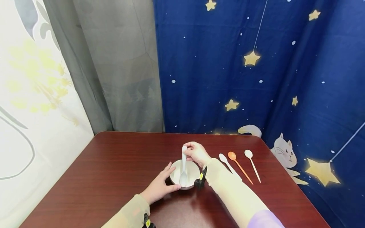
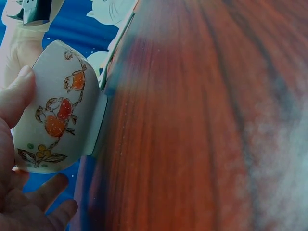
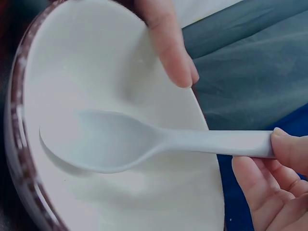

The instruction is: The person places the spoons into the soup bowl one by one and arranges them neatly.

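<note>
A white bowl stands on the table with a pale grey-white spoon in it. My right hand pinches the spoon by the end of its handle, and the spoon's head lies low inside the bowl, as the right wrist view shows. My left hand holds the bowl at its left side, thumb at the front and fingers spread along the rim. In the left wrist view the bowl's outer wall carries orange and red birds on a branch. A brown patterned band runs round the rim.
To the right of the bowl lie a white spoon, an orange spoon and a cream spoon; my right sleeve passes close to the white one. The dark red wooden table meets grey and blue starry curtains behind.
</note>
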`<state>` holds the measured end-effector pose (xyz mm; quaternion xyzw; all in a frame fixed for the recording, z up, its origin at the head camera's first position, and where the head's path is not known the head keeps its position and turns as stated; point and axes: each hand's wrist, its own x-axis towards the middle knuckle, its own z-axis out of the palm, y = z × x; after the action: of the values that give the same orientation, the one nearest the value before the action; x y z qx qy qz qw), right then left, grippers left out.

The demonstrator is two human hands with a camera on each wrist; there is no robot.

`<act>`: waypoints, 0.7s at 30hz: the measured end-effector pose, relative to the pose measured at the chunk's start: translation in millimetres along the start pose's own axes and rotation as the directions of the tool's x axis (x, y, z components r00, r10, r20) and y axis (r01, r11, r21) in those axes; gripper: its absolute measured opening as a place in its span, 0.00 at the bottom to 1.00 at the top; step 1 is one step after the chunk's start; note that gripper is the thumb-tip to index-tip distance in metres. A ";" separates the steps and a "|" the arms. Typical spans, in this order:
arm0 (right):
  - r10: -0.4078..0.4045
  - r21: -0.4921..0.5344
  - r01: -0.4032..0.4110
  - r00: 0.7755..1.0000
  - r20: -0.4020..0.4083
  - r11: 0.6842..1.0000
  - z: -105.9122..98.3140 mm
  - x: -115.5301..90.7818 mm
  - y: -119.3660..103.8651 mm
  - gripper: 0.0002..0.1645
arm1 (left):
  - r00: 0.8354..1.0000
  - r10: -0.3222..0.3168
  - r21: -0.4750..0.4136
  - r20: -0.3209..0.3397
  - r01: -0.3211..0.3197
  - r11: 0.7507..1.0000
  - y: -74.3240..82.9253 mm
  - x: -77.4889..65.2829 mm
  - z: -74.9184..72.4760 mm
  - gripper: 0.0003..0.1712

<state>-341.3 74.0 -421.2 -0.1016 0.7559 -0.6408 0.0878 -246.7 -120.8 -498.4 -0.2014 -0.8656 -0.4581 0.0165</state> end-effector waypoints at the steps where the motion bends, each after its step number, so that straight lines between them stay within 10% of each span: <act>1: 0.001 -0.009 -0.001 1.000 0.000 1.000 0.4 0.6 0.8 0.18 | 1.000 -0.001 -0.002 0.001 0.001 1.000 0.3 0.0 0.3 0.51; 21: -0.055 -0.088 0.051 0.997 -0.046 0.995 2.0 11.8 17.1 0.18 | 1.000 -0.011 -0.015 0.005 0.011 1.000 1.9 -0.4 0.1 0.51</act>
<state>-352.9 71.6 -438.4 -0.1100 0.7817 -0.6119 0.0480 -245.6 -119.9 -497.0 -0.1980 -0.8632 -0.4644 0.0106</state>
